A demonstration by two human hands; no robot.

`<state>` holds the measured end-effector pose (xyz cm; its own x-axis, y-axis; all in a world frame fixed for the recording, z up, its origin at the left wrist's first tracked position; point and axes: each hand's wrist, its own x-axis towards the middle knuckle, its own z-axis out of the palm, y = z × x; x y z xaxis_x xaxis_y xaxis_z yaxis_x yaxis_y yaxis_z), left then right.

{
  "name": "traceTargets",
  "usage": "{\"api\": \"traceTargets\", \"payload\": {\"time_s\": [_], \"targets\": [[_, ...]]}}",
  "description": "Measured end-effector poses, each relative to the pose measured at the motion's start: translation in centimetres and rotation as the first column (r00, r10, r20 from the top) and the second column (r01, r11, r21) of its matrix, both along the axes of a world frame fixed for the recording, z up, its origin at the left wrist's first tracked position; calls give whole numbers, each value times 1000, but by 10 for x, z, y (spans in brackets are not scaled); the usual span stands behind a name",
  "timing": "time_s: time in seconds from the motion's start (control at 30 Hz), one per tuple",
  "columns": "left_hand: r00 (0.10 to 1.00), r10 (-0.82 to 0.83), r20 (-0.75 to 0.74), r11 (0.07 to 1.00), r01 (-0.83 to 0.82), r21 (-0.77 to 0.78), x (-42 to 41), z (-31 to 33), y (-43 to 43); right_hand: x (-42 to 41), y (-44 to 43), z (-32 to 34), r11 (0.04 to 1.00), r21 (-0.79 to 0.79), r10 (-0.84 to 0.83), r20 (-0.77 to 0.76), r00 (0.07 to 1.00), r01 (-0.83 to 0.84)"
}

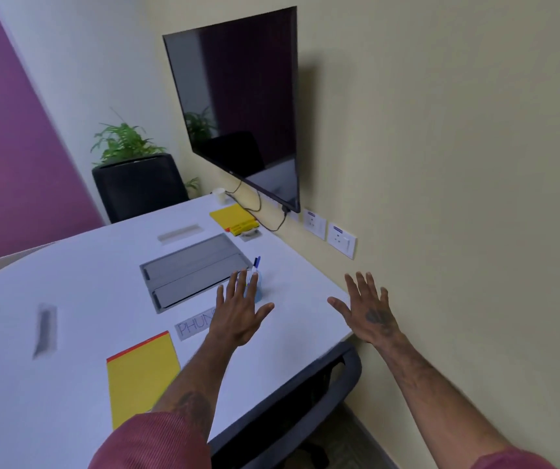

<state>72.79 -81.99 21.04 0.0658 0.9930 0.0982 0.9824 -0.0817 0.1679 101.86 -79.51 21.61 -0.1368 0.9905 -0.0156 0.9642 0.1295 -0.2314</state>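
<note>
Left hand [238, 313] was flat, fingers spread wide, holding nothing, just in front of the blue pen holder [260, 294] mid-table, right of the grey cable hatch [194, 270]; contact was unclear, since the fingers hid it. Right hand [370, 316] was also splayed and empty, over the table's right edge. Best to wrap the holder low and keep it upright so the pens [257, 262] stayed in. White table [86, 282], yellow pad [141, 377] near left, TV [238, 106] on far wall.
</note>
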Motion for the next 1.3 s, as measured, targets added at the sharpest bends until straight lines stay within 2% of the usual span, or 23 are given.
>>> {"api": "traceTargets", "payload": {"time_s": [0.33, 0.4, 0.53, 0.63, 0.8, 1.0, 1.3], "targets": [[990, 126, 71, 991, -121, -65, -48, -44, 80, -46, 107, -44, 989, -35, 149, 54, 987, -147], [982, 158, 102, 981, -144, -128, -62, -59, 106, -59, 138, -59, 982, -99, 166, 23, 986, -163], [976, 169, 134, 978, -149, -149, -77, -71, 129, -77, 164, -72, 960, -157, 235, -2, 972, -232], [951, 218, 221, 964, -174, -201, -87, -84, 147, -94, 184, -89, 935, -215, 282, -36, 959, -283], [880, 328, 344, 921, -217, -323, -95, -125, 178, -122, 219, -132, 889, -297, 331, -110, 937, -349], [871, 368, 326, 891, -229, -392, -98, -155, 216, -158, 264, -176, 853, -312, 358, -233, 904, -418], [860, 393, 326, 877, -244, -415, -100, -175, 255, -195, 300, -219, 843, -356, 204, -481, 852, -403]]}}
